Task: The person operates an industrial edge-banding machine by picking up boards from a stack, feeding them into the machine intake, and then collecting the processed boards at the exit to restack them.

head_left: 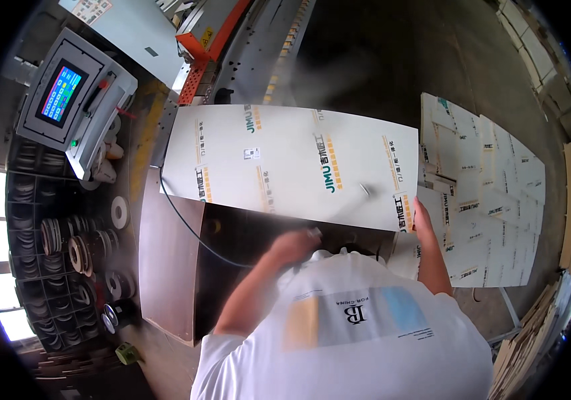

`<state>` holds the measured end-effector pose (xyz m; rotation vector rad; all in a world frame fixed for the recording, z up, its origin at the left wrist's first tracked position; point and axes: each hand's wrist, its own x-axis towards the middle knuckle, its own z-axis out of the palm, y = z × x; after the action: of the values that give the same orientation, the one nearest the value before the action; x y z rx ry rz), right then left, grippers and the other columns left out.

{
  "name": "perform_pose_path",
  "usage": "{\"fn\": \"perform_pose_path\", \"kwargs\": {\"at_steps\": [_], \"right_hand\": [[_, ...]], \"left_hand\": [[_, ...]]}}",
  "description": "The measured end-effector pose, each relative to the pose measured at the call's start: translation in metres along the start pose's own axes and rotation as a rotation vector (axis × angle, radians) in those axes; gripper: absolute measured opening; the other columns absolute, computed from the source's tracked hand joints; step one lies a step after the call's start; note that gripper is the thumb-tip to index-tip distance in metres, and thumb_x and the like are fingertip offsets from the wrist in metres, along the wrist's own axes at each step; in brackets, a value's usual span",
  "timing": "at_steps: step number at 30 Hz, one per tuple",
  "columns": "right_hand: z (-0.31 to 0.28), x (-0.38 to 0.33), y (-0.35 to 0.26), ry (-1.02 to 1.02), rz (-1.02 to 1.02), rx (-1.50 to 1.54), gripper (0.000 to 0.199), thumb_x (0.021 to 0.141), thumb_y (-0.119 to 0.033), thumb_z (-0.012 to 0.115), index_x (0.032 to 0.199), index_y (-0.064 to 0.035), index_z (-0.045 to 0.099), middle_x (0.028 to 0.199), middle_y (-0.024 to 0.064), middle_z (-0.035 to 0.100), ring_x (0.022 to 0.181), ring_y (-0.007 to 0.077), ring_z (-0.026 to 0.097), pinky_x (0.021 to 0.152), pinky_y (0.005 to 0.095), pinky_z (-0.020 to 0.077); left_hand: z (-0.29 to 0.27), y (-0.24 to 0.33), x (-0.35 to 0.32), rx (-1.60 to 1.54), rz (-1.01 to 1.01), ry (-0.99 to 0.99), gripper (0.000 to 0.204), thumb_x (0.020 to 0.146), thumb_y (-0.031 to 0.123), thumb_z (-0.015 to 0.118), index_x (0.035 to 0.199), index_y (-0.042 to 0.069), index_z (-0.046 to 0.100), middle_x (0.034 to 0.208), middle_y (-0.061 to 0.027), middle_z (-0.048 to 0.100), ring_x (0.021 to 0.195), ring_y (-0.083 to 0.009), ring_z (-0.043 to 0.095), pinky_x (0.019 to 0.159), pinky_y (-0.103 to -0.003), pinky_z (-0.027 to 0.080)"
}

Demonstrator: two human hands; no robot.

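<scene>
A long white-filmed panel (pixel 285 167) with printed lettering lies in front of me. My right hand (pixel 423 219) grips its near right corner, fingers at the edge. Close to my body, just off the panel's near edge, my left hand (pixel 293 247) is closed and somewhat blurred. A small pale tip shows at its fingers, but what it holds is not clear. A thin dark hose (pixel 195 235) hangs from the panel's left end and runs toward my left forearm. One small shiny streak (pixel 365 190) shows on the panel's right part.
Several similar printed panels (pixel 479 200) lie stacked at the right. A brown board (pixel 169 260) stands below the panel's left end. Beyond are an orange-and-grey machine (pixel 213 40) and a control console (pixel 69 93) with a lit screen. Rolls of edging (pixel 82 253) fill a rack at left.
</scene>
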<state>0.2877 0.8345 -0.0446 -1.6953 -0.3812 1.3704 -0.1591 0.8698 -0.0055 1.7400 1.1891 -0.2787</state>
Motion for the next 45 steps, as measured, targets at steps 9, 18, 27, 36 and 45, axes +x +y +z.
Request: {"fn": "perform_pose_path", "kwargs": {"at_steps": [9,18,27,36,45], "right_hand": [[-0.021,0.023,0.042,0.161,-0.278,0.05,0.046,0.101,-0.042,0.06,0.107,0.0027,0.069,0.095,0.0055,0.072,0.08,0.0128,0.068,0.072,0.0277,0.0541],[-0.011,0.047,0.014,0.108,-0.255,0.075,0.048,0.1,-0.044,0.06,0.114,0.001,0.069,0.102,0.0061,0.072,0.085,0.0143,0.069,0.073,0.0294,0.0552],[-0.064,-0.003,0.062,0.103,-0.257,-0.421,0.057,0.104,-0.05,0.046,0.115,0.0016,0.068,0.101,0.0093,0.073,0.088,0.0188,0.07,0.08,0.0313,0.0547],[-0.03,-0.03,0.025,0.131,-0.143,-0.471,0.061,0.106,-0.052,0.039,0.121,0.0011,0.065,0.106,0.0098,0.072,0.095,0.0192,0.068,0.087,0.0343,0.0524],[0.004,-0.039,-0.008,0.081,-0.122,-0.405,0.066,0.104,-0.057,0.044,0.135,-0.0004,0.06,0.125,0.0109,0.067,0.113,0.0191,0.063,0.097,0.0317,0.0476]], "left_hand": [[0.01,-0.18,-0.183,-0.347,-0.573,0.769,0.04,0.1,0.043,0.06,0.098,0.004,0.07,0.068,-0.006,0.062,0.062,-0.0133,0.059,0.055,-0.033,0.046],[0.068,-0.088,-0.196,-0.254,-0.512,0.276,0.041,0.095,0.044,0.067,0.1,0.003,0.071,0.088,-0.0152,0.073,0.078,-0.0297,0.069,0.073,-0.041,0.053],[0.068,-0.124,-0.236,-0.279,-0.687,0.605,0.045,0.095,0.049,0.063,0.104,0.005,0.072,0.095,-0.0183,0.073,0.09,-0.0368,0.069,0.078,-0.043,0.054],[-0.02,-0.215,-0.182,-1.349,-0.594,1.07,0.044,0.101,0.052,0.055,0.081,0.012,0.052,0.059,-0.0023,0.049,0.041,-0.0141,0.041,0.037,-0.029,0.029],[0.023,-0.171,-0.07,-0.926,-0.178,0.363,0.04,0.097,0.049,0.063,0.087,0.011,0.067,0.065,-0.002,0.058,0.054,-0.014,0.056,0.048,-0.028,0.042]]}}
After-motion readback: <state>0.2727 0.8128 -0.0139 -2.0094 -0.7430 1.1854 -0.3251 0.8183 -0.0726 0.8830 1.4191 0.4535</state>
